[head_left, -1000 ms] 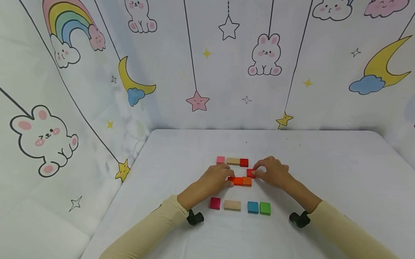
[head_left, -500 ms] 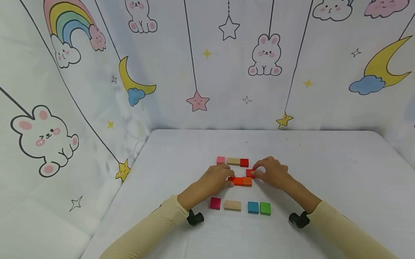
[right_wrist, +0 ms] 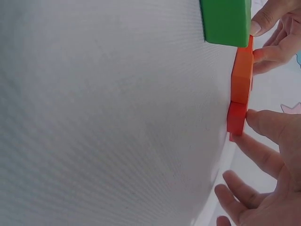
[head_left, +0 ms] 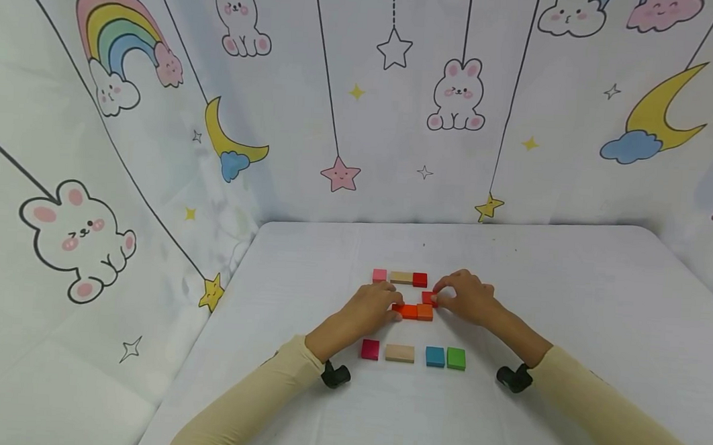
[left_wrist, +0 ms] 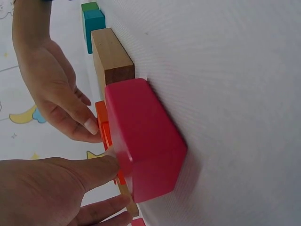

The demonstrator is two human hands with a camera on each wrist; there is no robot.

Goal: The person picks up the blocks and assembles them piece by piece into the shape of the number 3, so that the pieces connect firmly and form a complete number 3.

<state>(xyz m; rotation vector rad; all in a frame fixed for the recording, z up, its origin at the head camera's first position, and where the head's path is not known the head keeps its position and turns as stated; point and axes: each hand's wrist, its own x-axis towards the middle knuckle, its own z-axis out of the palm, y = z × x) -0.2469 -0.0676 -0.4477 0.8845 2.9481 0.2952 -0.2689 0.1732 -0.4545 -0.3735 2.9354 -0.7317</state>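
In the head view my left hand grips the left end of a red-orange block, thumb on the near side and fingers covering that end. An orange block sits against its right end. My right hand pinches a small red block between thumb and index finger, just behind the orange block. The right wrist view shows this red block right at the end of the orange block, with the other right fingers spread loosely.
Farther back lie a pink block, a wooden block and another red block in a row. Nearer me are a magenta block, a wooden block, a blue block and a green block on the white-covered table.
The red block has slid very slightly left and toward me with my right fingers. My left hand and the other blocks keep their places.
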